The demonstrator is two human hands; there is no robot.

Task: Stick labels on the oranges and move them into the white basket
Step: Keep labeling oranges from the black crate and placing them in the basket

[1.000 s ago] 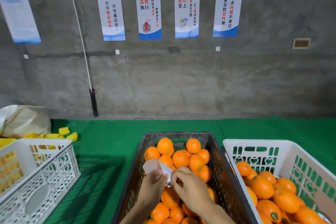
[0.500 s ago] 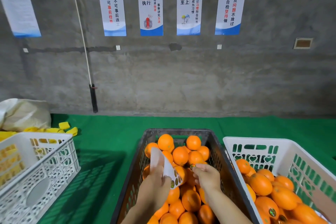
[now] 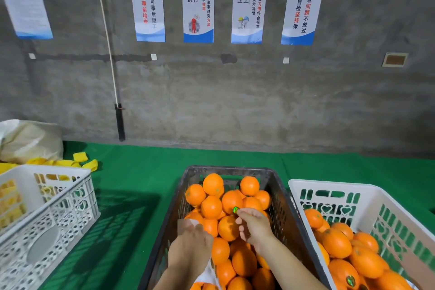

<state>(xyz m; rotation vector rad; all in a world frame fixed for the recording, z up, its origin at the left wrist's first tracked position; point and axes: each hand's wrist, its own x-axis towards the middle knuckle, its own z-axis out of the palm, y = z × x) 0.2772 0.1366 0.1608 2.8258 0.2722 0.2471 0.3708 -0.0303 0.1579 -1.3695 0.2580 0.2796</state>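
Label (image 3: pixel 235 210) pinched in right hand (image 3: pixel 255 225), now pressed toward orange (image 3: pixel 231 200) in dark crate (image 3: pixel 286 214). Left hand (image 3: pixel 191 246) lowered, gripping sheet (image 3: pixel 188 225). White basket (image 3: pixel 329 187) right; green mat (image 3: pixel 141 181), concrete wall (image 3: pixel 235 101).

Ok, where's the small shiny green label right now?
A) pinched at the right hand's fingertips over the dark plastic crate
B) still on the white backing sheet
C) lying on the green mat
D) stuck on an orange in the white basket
A: the small shiny green label sits at the right hand's fingertips, above the oranges in the dark plastic crate.
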